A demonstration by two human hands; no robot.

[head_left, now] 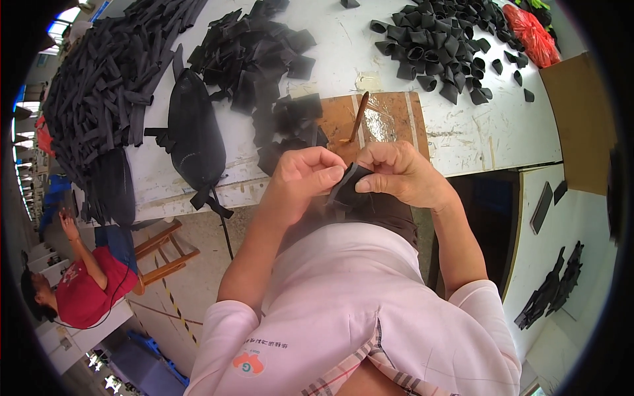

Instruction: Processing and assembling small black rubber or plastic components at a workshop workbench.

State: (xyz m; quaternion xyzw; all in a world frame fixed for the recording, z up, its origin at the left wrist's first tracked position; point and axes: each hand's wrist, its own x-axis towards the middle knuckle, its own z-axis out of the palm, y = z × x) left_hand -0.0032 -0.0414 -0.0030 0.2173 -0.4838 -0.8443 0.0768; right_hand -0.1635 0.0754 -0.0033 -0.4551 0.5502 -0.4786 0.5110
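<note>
Both my hands meet at the picture's middle, in front of the white table's edge (462, 142). My left hand (300, 178) and my right hand (396, 173) pinch one small folded black fabric piece (348, 185) between thumbs and fingers. Just beyond them lies a brown wooden board (389, 119) with a thin brown-handled tool (357, 119) resting on it. A small stack of black pieces (290, 129) sits at the board's left.
Heaps of black strips (99, 86), black cut pieces (254, 46) and black loops (439, 39) cover the table. A black shoe upper (195, 135) lies near the edge. A red bag (531, 33) is far right. A person in red (82, 287) sits lower left.
</note>
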